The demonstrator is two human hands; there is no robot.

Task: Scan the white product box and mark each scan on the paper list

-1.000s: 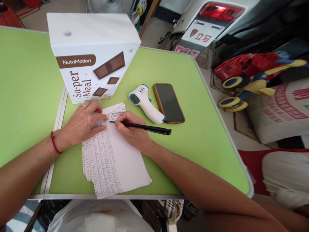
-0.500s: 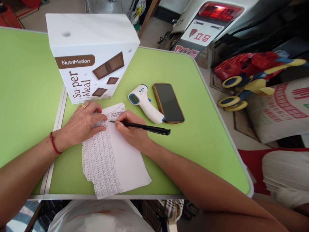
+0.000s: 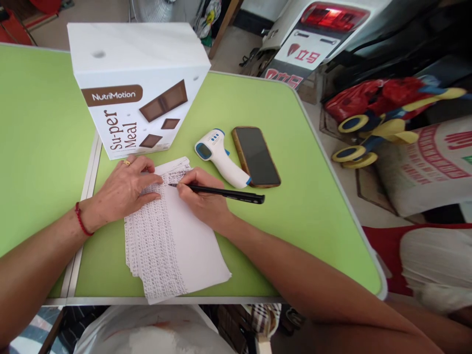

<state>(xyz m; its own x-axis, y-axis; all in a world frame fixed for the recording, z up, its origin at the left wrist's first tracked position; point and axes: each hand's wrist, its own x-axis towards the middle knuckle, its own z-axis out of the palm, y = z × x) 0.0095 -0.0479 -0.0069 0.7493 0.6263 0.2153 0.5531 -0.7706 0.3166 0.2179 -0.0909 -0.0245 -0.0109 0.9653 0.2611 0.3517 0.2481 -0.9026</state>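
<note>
Several sheets of paper (image 3: pixel 195 246) lie in a loose stack at the table's front edge. Rows of handwriting cover the left half of the top sheet, and its right half is blank. My right hand (image 3: pixel 202 199) is closed round a black pen (image 3: pixel 236 195), whose tip is at the edge of the writing near the sheet's top. My left hand (image 3: pixel 127 189) rests open on the upper left of the papers, fingers spread toward the pen tip. Just behind the left hand stands a white NutriMotion box (image 3: pixel 125 113).
On the green table (image 3: pixel 295 226), a white infrared thermometer (image 3: pixel 226 164) lies beside a phone (image 3: pixel 257 156) in a brown case. A metal seam (image 3: pixel 86 191) crosses the table at left. Beyond it are a vehicle's tail light (image 3: pixel 334 17) and a printed sack (image 3: pixel 431 167).
The back end of the pen has swung slightly right and up, its tip staying near the same spot. My left hand keeps its place on the papers.
</note>
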